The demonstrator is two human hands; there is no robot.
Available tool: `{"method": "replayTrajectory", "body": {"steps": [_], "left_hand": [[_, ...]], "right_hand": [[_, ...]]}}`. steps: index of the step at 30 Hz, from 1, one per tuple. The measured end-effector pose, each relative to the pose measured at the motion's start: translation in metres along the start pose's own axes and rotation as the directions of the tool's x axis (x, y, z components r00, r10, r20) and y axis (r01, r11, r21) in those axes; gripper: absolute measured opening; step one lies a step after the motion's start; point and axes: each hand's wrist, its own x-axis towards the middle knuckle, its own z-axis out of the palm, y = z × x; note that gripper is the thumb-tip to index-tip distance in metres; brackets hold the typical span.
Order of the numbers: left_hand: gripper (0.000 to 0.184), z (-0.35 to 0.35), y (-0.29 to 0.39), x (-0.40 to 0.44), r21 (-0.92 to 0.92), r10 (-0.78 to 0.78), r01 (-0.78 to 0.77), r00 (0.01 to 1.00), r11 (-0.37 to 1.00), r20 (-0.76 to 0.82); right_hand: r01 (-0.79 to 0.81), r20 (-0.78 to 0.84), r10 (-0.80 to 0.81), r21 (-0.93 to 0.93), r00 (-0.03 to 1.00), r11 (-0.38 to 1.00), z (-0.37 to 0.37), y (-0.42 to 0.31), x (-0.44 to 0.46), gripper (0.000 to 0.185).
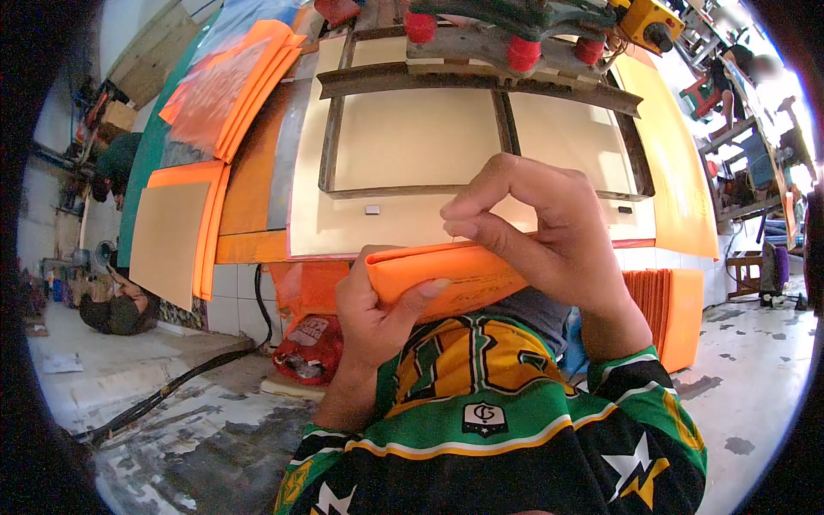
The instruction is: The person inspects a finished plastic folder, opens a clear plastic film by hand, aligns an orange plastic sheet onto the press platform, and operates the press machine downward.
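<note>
Close to my body, my left hand (378,305) grips the left end of a folded orange sheet (455,283), its thumb lying on the front face. Faint dark marks show on that face. Just above the folded edge, the thumb and index finger of my right hand (541,223) come together in a pinch; whatever lies between the fingertips is too small to make out. Beyond the hands, a dark metal frame (506,129) rests on a cream sheet (421,227) on the work table.
Orange sheets (249,94) in clear plastic and a tan board (172,232) on orange sheets lie at the left. A machine with red knobs (524,53) spans the back. An orange stack (678,318) stands at right. One person (120,305) is at far left, another (730,81) at upper right.
</note>
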Motion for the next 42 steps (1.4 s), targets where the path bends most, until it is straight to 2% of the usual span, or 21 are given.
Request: {"method": "replayTrajectory", "body": {"steps": [2, 6, 9, 12, 14, 19, 21, 25, 28, 30, 37, 39, 42], "left_hand": [[0.035, -0.003, 0.000, 0.002, 0.122, 0.155, -0.154, 0.988, 0.981, -0.004], [0.034, 0.004, -0.006, 0.000, 0.083, 0.092, -0.091, 0.996, 0.992, -0.010], [0.033, 0.002, -0.003, 0.000, 0.074, 0.105, -0.104, 0.994, 0.992, -0.005], [0.034, 0.004, -0.002, -0.003, -0.035, 0.022, -0.024, 0.998, 0.999, -0.054], [0.034, 0.001, 0.000, -0.002, -0.142, 0.009, -0.023, 0.995, 0.990, -0.101], [0.034, -0.005, -0.009, -0.005, -0.152, 0.012, -0.032, 0.991, 0.988, -0.131], [0.033, -0.004, -0.009, -0.005, -0.169, 0.007, -0.030, 0.991, 0.985, -0.137], [0.033, -0.005, -0.009, -0.003, -0.155, 0.045, -0.063, 0.992, 0.986, -0.120], [0.032, -0.005, -0.009, -0.002, -0.146, 0.065, -0.081, 0.991, 0.986, -0.113], [0.032, -0.004, -0.009, -0.003, -0.161, 0.064, -0.084, 0.990, 0.983, -0.124], [0.032, -0.002, -0.008, -0.005, -0.171, 0.035, -0.057, 0.991, 0.984, -0.130], [0.032, -0.002, -0.008, -0.005, -0.181, 0.031, -0.056, 0.990, 0.982, -0.137], [0.035, -0.005, -0.014, -0.007, -0.170, 0.014, -0.036, 0.992, 0.985, -0.128]], "right_hand": [[0.019, 0.018, -0.019, -0.005, 1.000, 1.000, 0.000, -0.001, 0.002, 0.006], [0.052, 0.084, -0.046, -0.073, 0.995, 0.996, -0.004, 0.003, 0.000, 0.007], [0.047, 0.023, -0.045, -0.061, 0.999, 0.997, -0.004, -0.001, -0.002, 0.008], [0.043, -0.068, -0.047, -0.057, 0.997, 0.997, -0.017, -0.002, -0.007, 0.008], [0.011, -0.136, -0.032, -0.149, 0.990, 0.989, -0.026, -0.001, -0.014, 0.008], [-0.070, -0.176, 0.040, -0.172, 0.984, 0.983, -0.025, 0.009, -0.030, 0.006], [-0.082, -0.252, 0.062, -0.068, 0.966, 0.994, -0.022, 0.014, -0.034, 0.006], [-0.092, -0.263, 0.084, -0.019, 0.961, 0.996, -0.020, 0.015, -0.036, 0.009], [-0.056, -0.242, 0.030, -0.098, 0.970, 0.994, -0.021, 0.015, -0.036, 0.006], [-0.116, -0.228, 0.098, -0.064, 0.969, 0.991, -0.021, 0.012, -0.037, 0.005], [-0.170, -0.192, 0.172, 0.027, 0.966, 0.985, -0.024, 0.008, -0.037, 0.006], [-0.168, -0.114, 0.160, -0.068, 0.981, 0.983, -0.026, 0.007, -0.036, 0.007], [-0.190, -0.192, 0.191, 0.023, 0.963, 0.982, -0.024, 0.007, -0.039, 0.007]]}}
